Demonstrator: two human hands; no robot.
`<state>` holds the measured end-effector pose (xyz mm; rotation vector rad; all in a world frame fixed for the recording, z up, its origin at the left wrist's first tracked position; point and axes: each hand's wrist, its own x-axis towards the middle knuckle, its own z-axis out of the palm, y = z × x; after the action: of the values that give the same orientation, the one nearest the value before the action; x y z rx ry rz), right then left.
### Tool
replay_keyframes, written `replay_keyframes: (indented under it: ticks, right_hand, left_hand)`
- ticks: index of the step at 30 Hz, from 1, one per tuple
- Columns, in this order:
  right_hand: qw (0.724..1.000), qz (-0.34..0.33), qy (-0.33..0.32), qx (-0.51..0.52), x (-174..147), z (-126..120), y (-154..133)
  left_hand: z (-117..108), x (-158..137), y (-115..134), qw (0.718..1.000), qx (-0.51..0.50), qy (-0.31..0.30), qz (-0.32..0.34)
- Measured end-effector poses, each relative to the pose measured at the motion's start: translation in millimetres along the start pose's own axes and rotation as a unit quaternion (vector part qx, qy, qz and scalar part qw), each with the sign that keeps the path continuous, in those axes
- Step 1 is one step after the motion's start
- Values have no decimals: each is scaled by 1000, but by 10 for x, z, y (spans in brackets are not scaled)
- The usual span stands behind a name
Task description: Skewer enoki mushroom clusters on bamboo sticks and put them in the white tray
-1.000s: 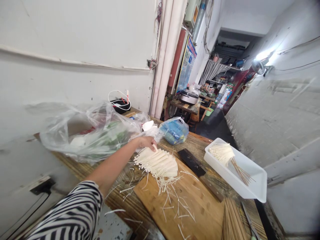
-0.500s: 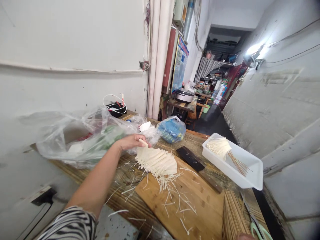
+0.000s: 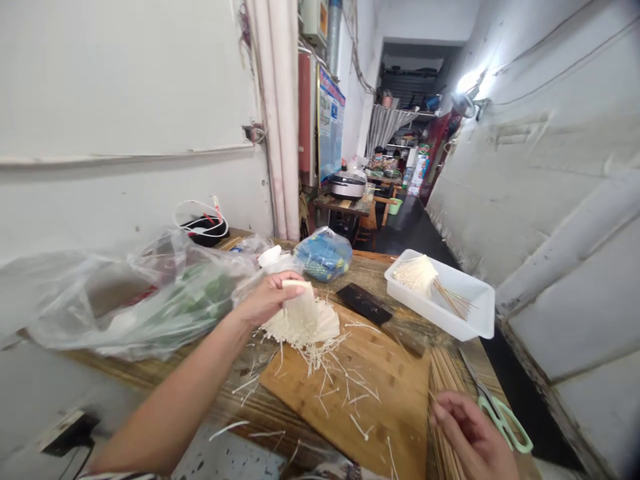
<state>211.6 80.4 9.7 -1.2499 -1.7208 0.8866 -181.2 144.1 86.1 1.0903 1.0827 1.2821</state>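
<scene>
My left hand point(image 3: 273, 297) pinches a flat bunch of enoki mushrooms point(image 3: 301, 313) by its cut end, holding it up over the pile. More enoki mushrooms point(image 3: 327, 321) lie fanned out on the far left part of the wooden cutting board point(image 3: 395, 407), with loose strands scattered around them. At the lower right, my right hand point(image 3: 473, 433) is closed over a bundle of bamboo skewers point(image 3: 443, 373); a thin skewer tip shows at its thumb and forefinger. Green-handled scissors point(image 3: 503, 417) lie just beyond that hand.
A dark-bladed knife point(image 3: 364, 303) lies along the board's far edge. Behind it, a white plastic tub point(image 3: 473, 303) contains skewered enoki. A blue item in a clear bag point(image 3: 324, 255) and a large plastic bag of greens point(image 3: 165, 300) stand toward the wall.
My left hand has lifted a bunch of enoki off the pile and turned it upright. My right hand has come into view over the skewers. The camera view has shifted right.
</scene>
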Motion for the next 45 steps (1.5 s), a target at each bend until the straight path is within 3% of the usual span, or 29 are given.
replay_keyframes:
  ticks: [2,5,7,11,18,30,45]
  right_hand:
    - [993,-81,24,-83,108,-49,-150]
    - [964,-198,-29,-176,223,-145,-339]
    - [940,-241,-41,-239,256,-218,-413]
    - [895,-282,9,-345,250,-351,-460]
    - [873,-282,16,-398,260,-403,-547]
    - [868,-280,3,-410,283,-350,-589]
    - [882,-250,-21,-399,265,-321,-636]
  left_hand:
    - [359,26,-145,998,-53,-3,-22]
    - [784,39,-380,989,-120,-22,-79]
    - [975,26,-504,980,-154,-39,-120]
    - [1174,-48,-584,966,-186,-67,-168]
    - [1237,-131,-501,957,-185,-77,-208]
    - [1208,-129,-479,959,-172,-71,-215]
    - [1157,-144,-492,962,-157,-34,-219]
